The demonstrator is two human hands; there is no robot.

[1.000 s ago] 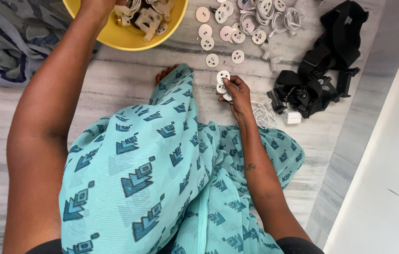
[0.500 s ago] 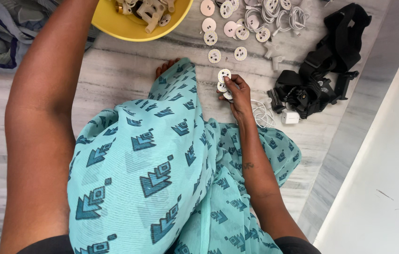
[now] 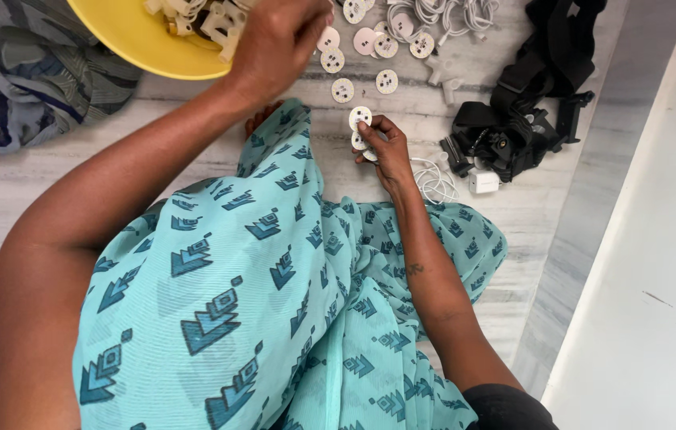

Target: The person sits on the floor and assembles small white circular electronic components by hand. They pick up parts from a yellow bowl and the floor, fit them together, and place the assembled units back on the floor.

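Far left on the marble floor (image 3: 171, 131): bundled striped cloth (image 3: 19, 80), out of the way. Next to it, yellow bowl (image 3: 127, 36) of cream plastic parts (image 3: 195, 17), set within arm's reach, likely as the feed bin.

Left hand (image 3: 274, 40) sits over the bowl's right rim, fingers curled down and together. Whether it grips a part, can't tell — palm side is hidden.

Centre: teal patterned cloth (image 3: 274, 279) drapes the lap, a foot (image 3: 258, 121) poking out at its top edge.

Right hand (image 3: 386, 151) is just beyond the lap, clamped on a small stack of white discs (image 3: 360, 127); thumb and fingertips pinch the edges, top disc face up with its dark dots showing. Probably held fanned like that so the next one peels off easily.

Above it, loose discs (image 3: 362, 60) lie spread flat on the floor, faces up, near white coiled cables (image 3: 433, 12). More white cable (image 3: 433, 179) lies just right of the hand.

Further right: black strap harness (image 3: 529, 87) with a small white block (image 3: 483, 181) beside it, apart from the work pile. Far right, a white wall (image 3: 656, 279).
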